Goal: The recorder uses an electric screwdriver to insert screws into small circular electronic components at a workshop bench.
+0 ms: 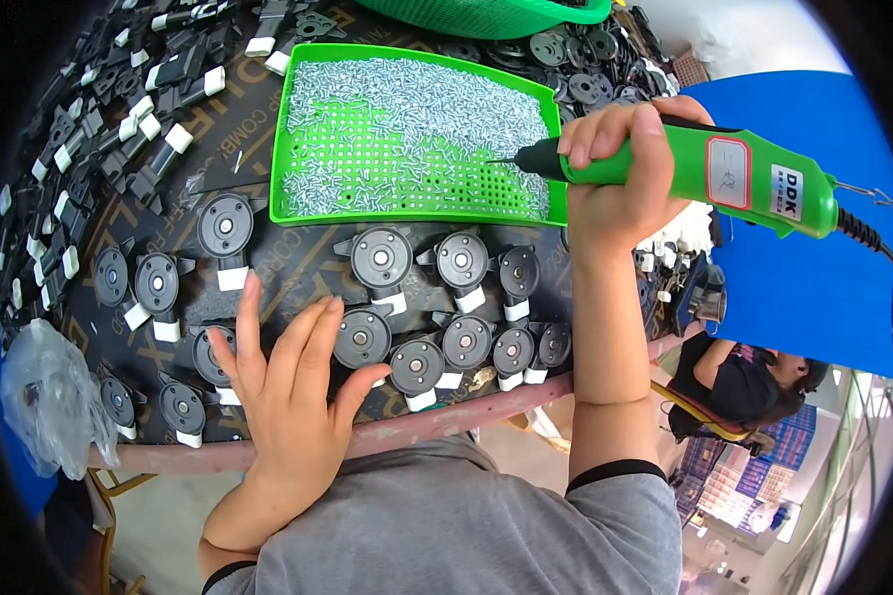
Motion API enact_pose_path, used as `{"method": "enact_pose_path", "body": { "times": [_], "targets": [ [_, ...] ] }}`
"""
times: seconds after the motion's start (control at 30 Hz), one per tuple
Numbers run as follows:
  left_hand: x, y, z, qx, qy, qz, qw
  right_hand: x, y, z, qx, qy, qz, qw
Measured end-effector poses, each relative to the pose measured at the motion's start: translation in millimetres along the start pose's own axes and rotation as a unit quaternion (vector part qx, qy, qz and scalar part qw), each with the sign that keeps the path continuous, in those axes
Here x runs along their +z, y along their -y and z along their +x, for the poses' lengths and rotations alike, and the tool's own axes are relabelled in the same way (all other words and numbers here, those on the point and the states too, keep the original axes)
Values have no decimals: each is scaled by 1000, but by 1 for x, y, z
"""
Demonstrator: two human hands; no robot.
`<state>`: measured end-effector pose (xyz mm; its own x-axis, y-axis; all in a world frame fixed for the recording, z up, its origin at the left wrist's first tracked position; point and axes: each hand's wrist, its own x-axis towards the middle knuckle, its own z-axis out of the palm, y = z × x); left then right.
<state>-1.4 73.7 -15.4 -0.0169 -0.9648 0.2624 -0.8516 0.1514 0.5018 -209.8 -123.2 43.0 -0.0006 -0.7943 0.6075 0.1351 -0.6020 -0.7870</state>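
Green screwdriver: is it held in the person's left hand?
No. The right hand grips the green electric screwdriver, its tip over the green screw tray, while the left hand lies flat on the table.

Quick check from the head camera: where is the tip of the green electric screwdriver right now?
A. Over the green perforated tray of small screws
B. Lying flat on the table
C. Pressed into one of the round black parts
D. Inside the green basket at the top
A: the right hand holds the green electric screwdriver with its bit over the green perforated tray of screws, while the left hand lies flat by the round black parts.
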Motion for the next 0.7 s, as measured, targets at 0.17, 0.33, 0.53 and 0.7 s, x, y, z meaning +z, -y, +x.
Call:
{"method": "enact_pose_path", "body": {
  "times": [0.17,0.33,0.53,0.7],
  "targets": [
    [-3,-4,1,-2,3,-7,1000,3,3,0,-12,2,-2,1000],
    [-1,-2,-3,-6,0,-8,1000,2,-2,-4,-19,17,-3,1000],
    [-3,0,-8,1,-7,-7,1000,8,50,-12,-43,39,76,995],
    [-5,-1,0,-1,-1,-58,998,37,116,-48,-17,225,132,965]
  ]
}}
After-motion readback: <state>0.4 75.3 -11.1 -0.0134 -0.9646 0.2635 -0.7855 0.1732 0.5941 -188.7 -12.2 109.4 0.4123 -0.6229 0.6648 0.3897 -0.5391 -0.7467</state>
